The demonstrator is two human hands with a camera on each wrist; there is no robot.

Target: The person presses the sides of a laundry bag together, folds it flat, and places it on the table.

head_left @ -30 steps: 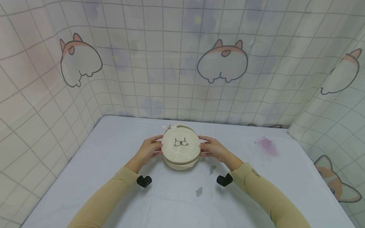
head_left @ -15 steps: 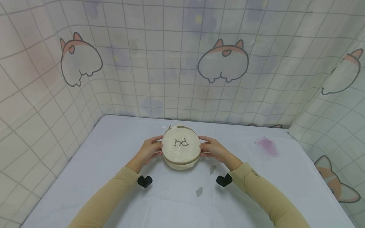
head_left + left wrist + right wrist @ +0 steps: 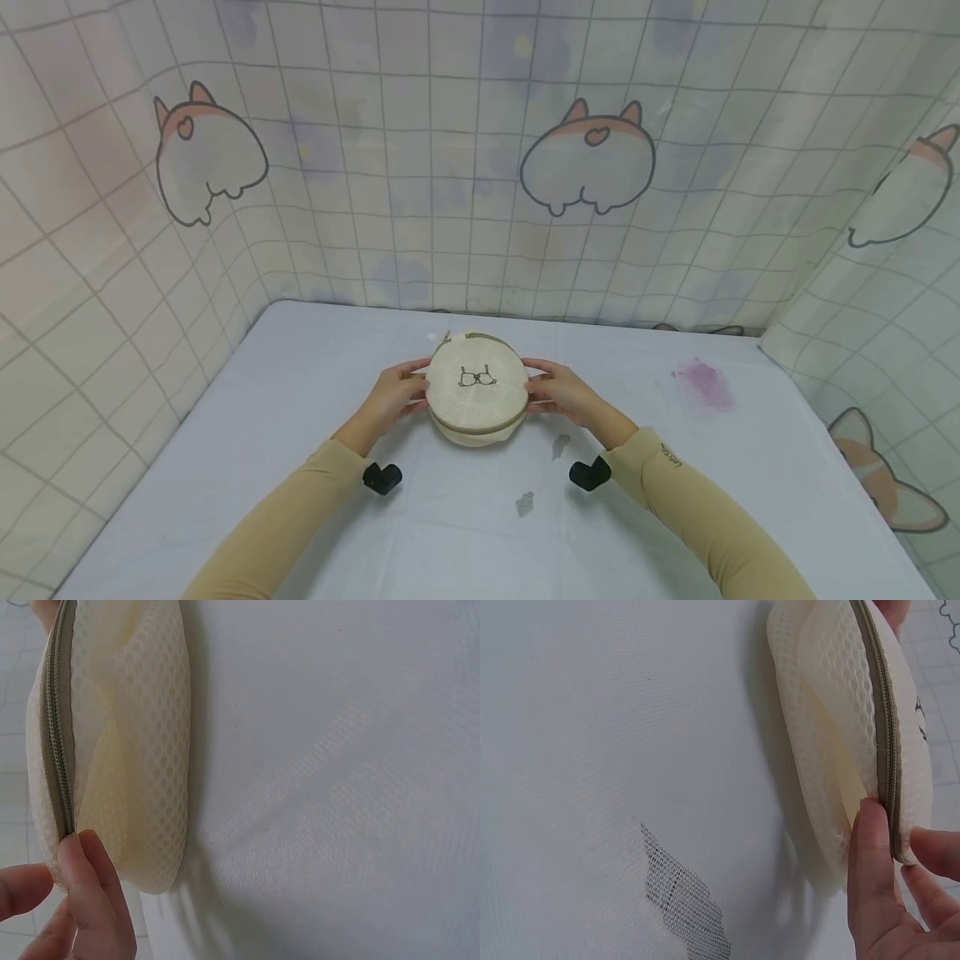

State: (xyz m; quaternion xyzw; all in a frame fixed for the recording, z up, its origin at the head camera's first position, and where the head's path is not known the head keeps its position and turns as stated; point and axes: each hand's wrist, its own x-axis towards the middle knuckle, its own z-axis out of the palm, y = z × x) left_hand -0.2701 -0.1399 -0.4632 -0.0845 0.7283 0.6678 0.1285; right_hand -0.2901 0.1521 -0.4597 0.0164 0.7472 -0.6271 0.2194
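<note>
A round cream mesh laundry bag [image 3: 477, 400] with a dark glasses-like drawing on its top sits in the middle of the table. Its zipper [image 3: 56, 727] runs around the upper rim, and the teeth are joined along the stretch in the left wrist view. My left hand [image 3: 388, 397] pinches the bag's left rim between thumb and fingers. On the opposite side my right hand [image 3: 566, 393] pinches the rim the same way, with its thumb [image 3: 934, 851] on the top panel. The mesh side wall sags in folds below the zipper. The bag's underside is hidden.
A white cloth covers the table [image 3: 300, 500], with two grey patches [image 3: 524, 504] and a pink stain [image 3: 705, 383] to the right. Grid-patterned curtains [image 3: 450, 167] with cartoon dogs stand behind and at both sides. A black wrist device [image 3: 382, 478] sits below each hand.
</note>
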